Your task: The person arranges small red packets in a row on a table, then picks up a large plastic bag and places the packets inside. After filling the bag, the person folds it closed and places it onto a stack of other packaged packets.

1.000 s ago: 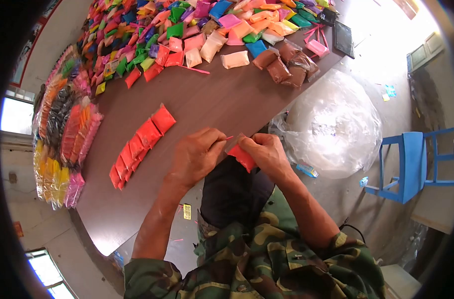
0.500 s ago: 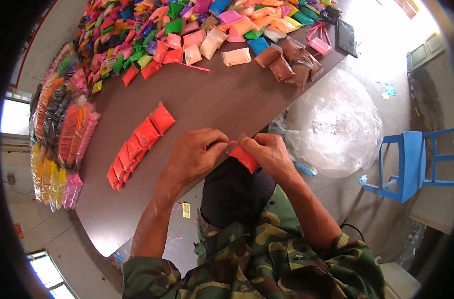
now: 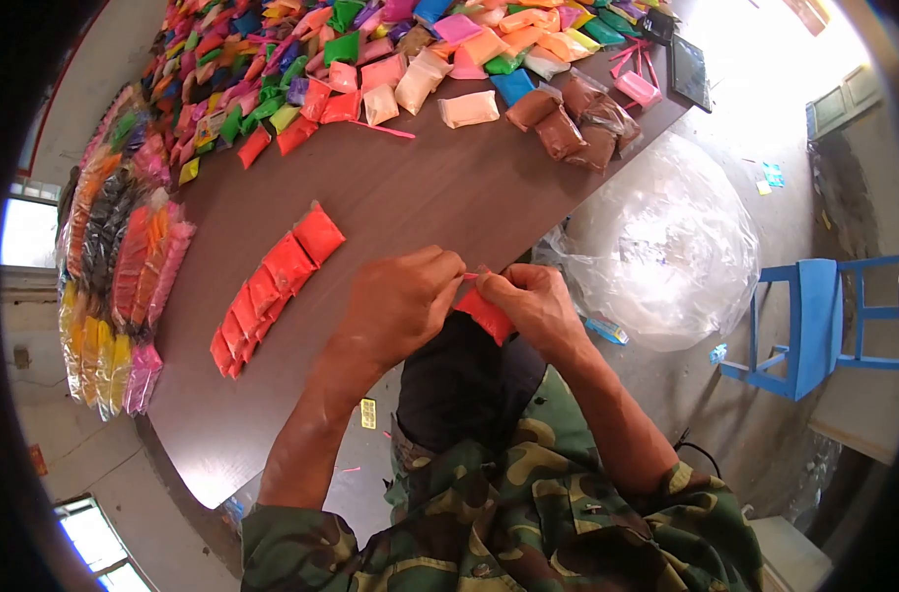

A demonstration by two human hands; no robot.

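Red pkt [image 3: 487, 318], top pinched in R grip [image 3: 536, 304], juts below; L grip [image 3: 402, 301] nips pink strip [image 3: 470, 277].

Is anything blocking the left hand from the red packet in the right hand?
Nothing visible blocks it. Only a thin pink strip shows in the small gap between the left hand and the right hand, which pinches the red packet.

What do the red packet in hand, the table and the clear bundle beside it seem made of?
Red packet: probably smooth plastic film, judging by its pillow shape; the filling can't be told.
Table: wood or wood-look laminate, satin, judging by faint grain and soft corner glare.
Clear bundle: very likely thin, glossy plastic film; it's translucent and wrinkled, with bright glints.
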